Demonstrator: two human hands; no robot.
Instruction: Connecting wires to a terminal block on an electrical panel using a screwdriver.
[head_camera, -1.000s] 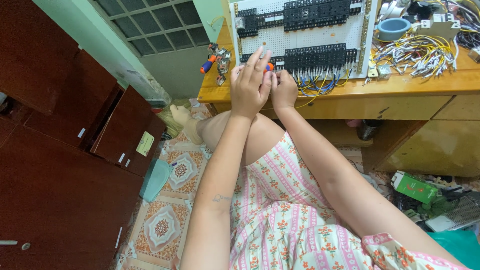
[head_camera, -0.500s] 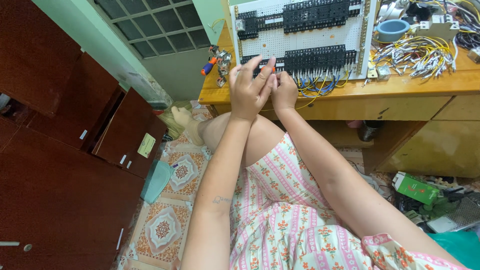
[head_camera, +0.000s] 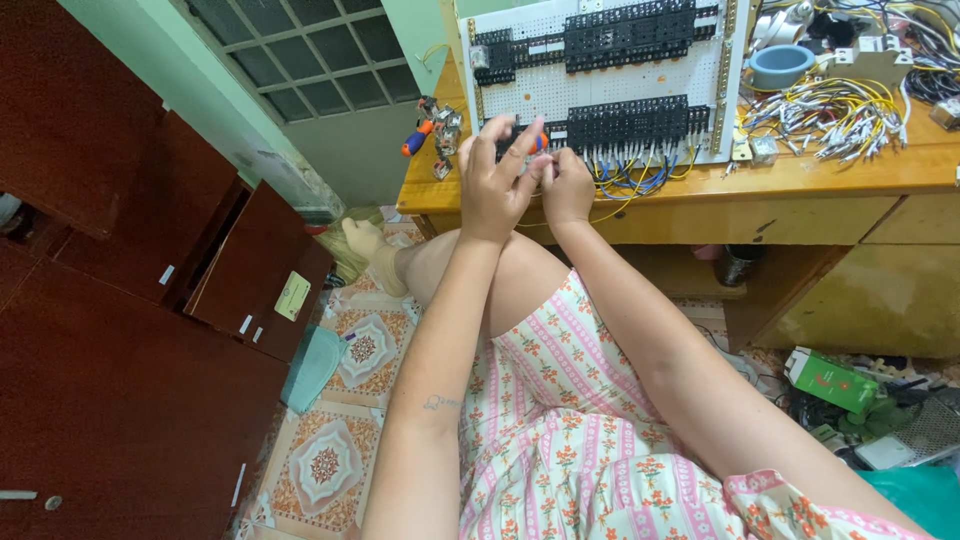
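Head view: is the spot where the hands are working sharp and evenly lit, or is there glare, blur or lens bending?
Head view: soft, even light with no glare; the left hand and right hand look sharp at the white panel; wide-angle distortion tilts the desk and dark cabinets; the wires are too fine to trace.

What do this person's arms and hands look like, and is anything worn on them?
Both arms are bare to the shoulder, no gloves. The left hand and right hand show no rings or watch that I can see. The left forearm bears a small dark tattoo. A pink floral sleeve edges the right shoulder.
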